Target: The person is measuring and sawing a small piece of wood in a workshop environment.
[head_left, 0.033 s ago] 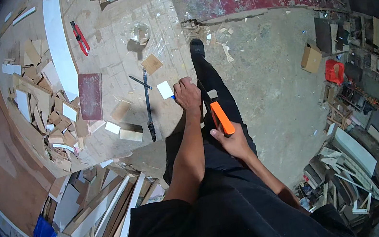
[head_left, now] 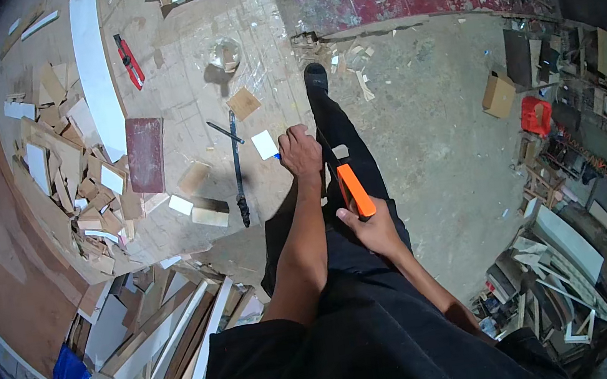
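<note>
In my right hand is the orange handle of a hand saw. Its dark blade runs forward, close beside my left hand, partly lost against my black trousers. My left hand rests at the right edge of the worktable, fingers bent down and closed. What lies beneath that hand is mostly hidden; a bit of blue peeks out at its left. Just left of the fingers lies a white square piece. Nearby on the table are a brown square piece, a dark pencil-like stick and a long dark rod.
Wood offcuts are heaped at the table's left, near a maroon board, a red utility knife and a long white strip. Boards lean below the table. Right, on the floor, sit a cardboard box and a red crate.
</note>
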A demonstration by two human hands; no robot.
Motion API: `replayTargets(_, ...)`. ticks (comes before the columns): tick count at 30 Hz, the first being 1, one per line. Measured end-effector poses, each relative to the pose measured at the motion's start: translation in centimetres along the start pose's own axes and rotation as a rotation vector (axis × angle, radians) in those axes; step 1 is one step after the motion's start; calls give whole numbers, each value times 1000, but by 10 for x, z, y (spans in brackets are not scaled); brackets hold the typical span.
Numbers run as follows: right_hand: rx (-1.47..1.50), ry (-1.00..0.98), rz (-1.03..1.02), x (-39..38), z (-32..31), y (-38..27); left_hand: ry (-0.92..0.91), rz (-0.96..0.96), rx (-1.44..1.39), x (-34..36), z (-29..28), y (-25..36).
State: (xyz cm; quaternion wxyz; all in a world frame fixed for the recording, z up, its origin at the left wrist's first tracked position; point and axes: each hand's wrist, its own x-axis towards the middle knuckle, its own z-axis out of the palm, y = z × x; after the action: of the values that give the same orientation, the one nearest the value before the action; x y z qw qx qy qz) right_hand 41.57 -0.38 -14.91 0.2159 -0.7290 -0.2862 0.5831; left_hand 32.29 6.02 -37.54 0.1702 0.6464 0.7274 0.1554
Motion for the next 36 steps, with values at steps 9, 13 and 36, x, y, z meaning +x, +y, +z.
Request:
replayTargets(9, -44, -24, 35, 0, -8, 2, -14, -25, -25, 2, -2, 3)
replayTargets(13, -59, -25, 17, -23, -5, -12, 16, -24, 0, -1, 1, -7)
replayTargets(36, -43, -69, 60, -20, -5, -9, 28, 4, 16, -2, 2, -8)
